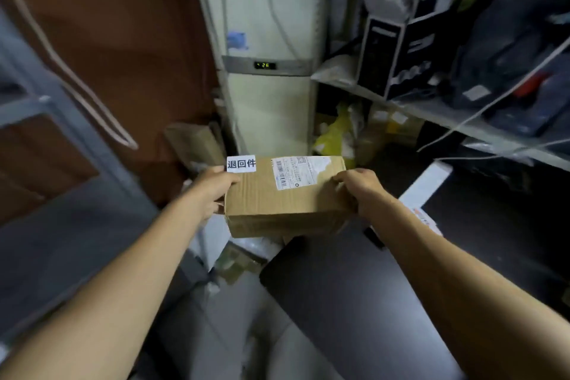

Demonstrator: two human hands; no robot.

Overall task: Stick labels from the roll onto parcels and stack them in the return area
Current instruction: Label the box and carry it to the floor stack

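The tall cream unit fills the back of the view, with a green readout on its grey band. A grey shelf runs off to the right of it, loaded with dark boxes and bags, and more parcels lie heaped on the floor below that shelf. A dark surface sits under my right forearm.

I hold the box out in front of me, clear of everything, its long side across my view. My left hand grips the left end, thumb on top and fingers curled under. My right hand grips the right end, fingers hooked over the top edge. So both grips are closed on the box, not spread wide.

On the box top is a shipping slip, partly torn. The white return label sits at the far left corner, and it overhangs the edge instead of lying fully on the cardboard.

My guess is that the label is on and stacking comes next. The risks I see: that loose overhang could catch on my thumb or on another parcel and peel off. The floor pile looks uneven, so a box set on it carelessly could slide
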